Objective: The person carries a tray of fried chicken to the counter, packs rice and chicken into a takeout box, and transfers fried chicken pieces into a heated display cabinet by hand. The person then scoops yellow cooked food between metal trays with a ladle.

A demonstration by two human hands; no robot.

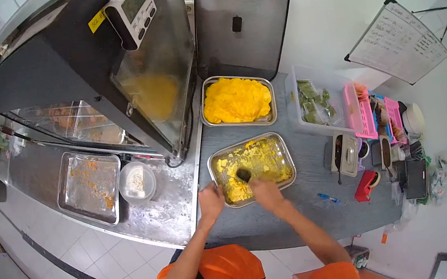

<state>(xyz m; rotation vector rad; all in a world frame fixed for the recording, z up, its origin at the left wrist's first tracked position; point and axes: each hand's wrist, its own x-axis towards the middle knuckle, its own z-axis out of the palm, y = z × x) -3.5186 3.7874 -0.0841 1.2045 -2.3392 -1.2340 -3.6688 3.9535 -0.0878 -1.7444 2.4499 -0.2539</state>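
My left hand (211, 201) is closed on the left rim of a metal tray (290, 158) on the dark tabletop. Scattered yellow food (238, 189) lies in this tray, thickest toward its left side. Over the tray's front part, my right hand (266, 191) is closed around a dark, rounded utensil (243, 174), whose end is down among the yellow food. Just behind stands a second metal tray (274, 112) heaped with bright yellow food (236, 99).
A dark lid (242, 24) leans on the wall. To the left are a glass-doored cabinet (159, 91), a soiled tray (90, 188) and a round tub (137, 183). At right stand a clear bin (291, 93), pink baskets (359, 111) and a red tape dispenser (366, 185).
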